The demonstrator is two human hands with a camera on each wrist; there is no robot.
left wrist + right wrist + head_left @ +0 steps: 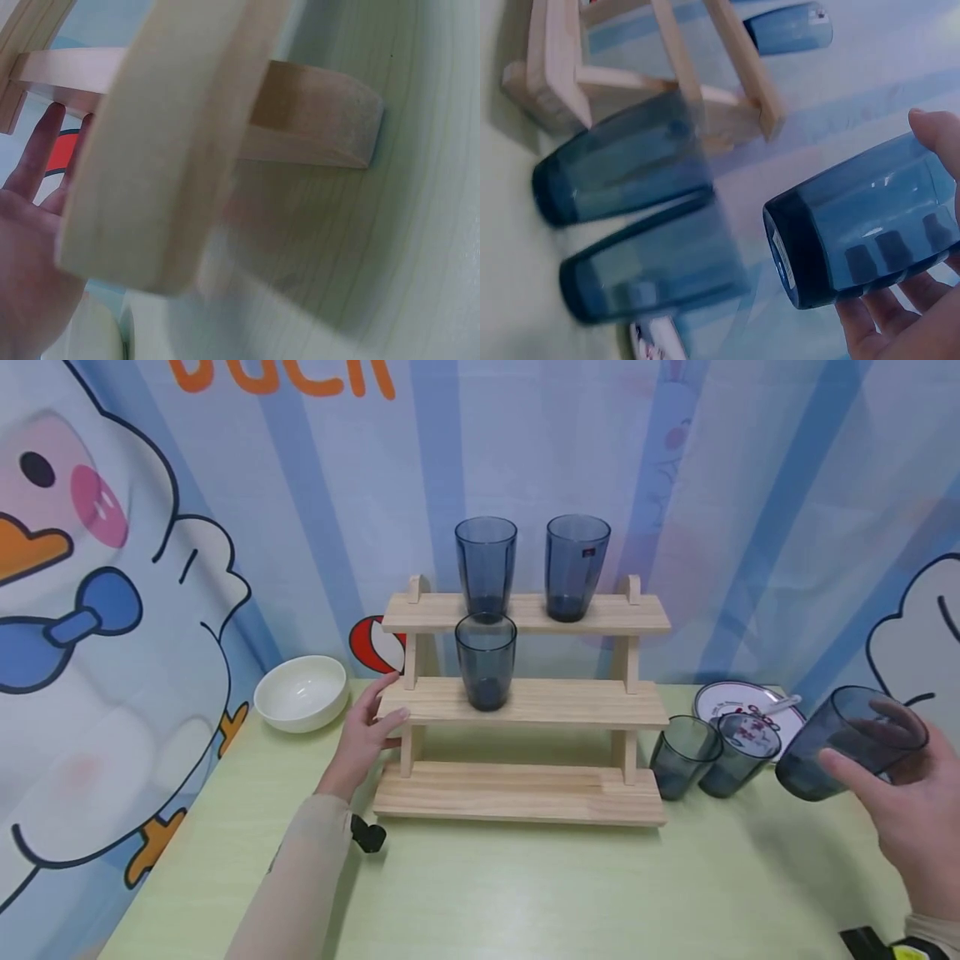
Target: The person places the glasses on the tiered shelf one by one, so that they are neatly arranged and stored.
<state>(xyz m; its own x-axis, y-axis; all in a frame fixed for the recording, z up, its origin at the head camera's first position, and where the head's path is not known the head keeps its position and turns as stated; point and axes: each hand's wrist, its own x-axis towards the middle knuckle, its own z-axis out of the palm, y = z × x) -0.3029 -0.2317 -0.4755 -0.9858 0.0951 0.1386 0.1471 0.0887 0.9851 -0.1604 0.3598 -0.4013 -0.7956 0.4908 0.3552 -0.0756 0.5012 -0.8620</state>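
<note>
A blue-striped cartoon curtain hangs behind; below, a pale green tabletop.

The left hand is at the left side of the wooden rack; two straight fingers meet its post; the rack stands on a pale table; partly visible, farther left, is a white bowl.

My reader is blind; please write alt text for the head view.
A person's right hand holds a tilted, translucent blue tumbler above a pale green table. The left hand touches a three-tier, pale wooden stand bearing three similar tumblers; two more tumblers are beside it.
</note>
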